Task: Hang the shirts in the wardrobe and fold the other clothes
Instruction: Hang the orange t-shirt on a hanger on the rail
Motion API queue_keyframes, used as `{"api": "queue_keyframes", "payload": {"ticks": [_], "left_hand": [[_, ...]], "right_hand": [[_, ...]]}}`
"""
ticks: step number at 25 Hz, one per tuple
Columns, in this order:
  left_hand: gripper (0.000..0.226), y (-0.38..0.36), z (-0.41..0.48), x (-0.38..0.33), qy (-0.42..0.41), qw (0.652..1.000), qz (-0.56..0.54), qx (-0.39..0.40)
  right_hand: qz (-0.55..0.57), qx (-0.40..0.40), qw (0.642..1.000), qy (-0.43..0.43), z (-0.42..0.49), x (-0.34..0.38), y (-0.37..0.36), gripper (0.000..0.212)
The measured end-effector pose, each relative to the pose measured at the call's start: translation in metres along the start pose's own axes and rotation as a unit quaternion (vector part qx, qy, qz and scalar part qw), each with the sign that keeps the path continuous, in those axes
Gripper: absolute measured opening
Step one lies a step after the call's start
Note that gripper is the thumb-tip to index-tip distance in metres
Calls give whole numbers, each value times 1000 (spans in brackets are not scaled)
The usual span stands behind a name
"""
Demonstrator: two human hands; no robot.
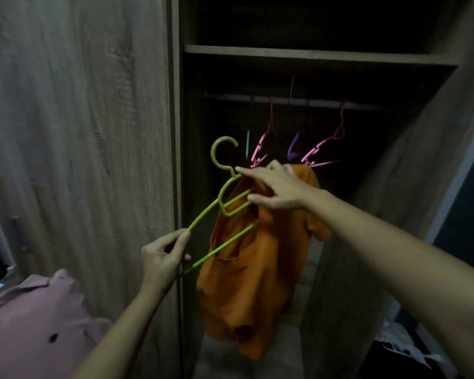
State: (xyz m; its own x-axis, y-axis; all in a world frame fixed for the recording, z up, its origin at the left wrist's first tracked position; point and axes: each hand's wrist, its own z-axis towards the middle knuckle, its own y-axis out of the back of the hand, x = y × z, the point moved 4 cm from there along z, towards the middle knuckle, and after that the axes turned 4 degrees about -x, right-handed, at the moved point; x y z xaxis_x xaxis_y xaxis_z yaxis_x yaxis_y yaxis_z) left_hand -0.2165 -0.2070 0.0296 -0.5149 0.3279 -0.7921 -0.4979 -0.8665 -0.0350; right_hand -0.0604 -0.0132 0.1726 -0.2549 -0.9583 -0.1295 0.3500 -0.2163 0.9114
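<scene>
The left hand (163,259) pinches the lower end of a green hanger (225,198) between thumb and fingers, and the right hand (277,188) grips the collar of an orange shirt (252,272) at the hanger's neck. The shirt hangs half threaded on the tilted hanger, in front of the open wardrobe (320,54), below its rail (298,101) with pink hangers (323,144). A pink shirt (36,318) lies at lower left.

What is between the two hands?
In the head view, the thin green plastic hanger spans from the left hand up to the right hand, with the crumpled orange shirt draped on its far end.
</scene>
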Motion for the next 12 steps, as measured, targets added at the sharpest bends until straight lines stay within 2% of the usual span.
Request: {"api": "queue_keyframes", "payload": {"ticks": [2,5,7,9,10,11,12], "left_hand": [[17,-5,3,-2,13,998,-49,-43],[10,-13,2,-8,-26,996,-57,-61],[20,-14,2,-10,-97,991,51,-82],[28,-16,0,-19,-187,949,207,-150],[29,-22,-6,-30,-247,924,236,-171],[28,-34,-13,-40,-310,908,236,-150],[27,-50,-21,-47,-357,901,228,-92]], "right_hand": [[-85,-103,991,34,8,0,16,48],[-148,-155,972,93,28,5,33,47],[-175,-159,961,140,35,5,38,48],[-191,-168,954,158,34,3,40,44],[-191,-180,951,162,33,2,40,42],[-191,-190,949,163,31,2,39,39],[-190,-189,950,163,32,2,36,39]]}}
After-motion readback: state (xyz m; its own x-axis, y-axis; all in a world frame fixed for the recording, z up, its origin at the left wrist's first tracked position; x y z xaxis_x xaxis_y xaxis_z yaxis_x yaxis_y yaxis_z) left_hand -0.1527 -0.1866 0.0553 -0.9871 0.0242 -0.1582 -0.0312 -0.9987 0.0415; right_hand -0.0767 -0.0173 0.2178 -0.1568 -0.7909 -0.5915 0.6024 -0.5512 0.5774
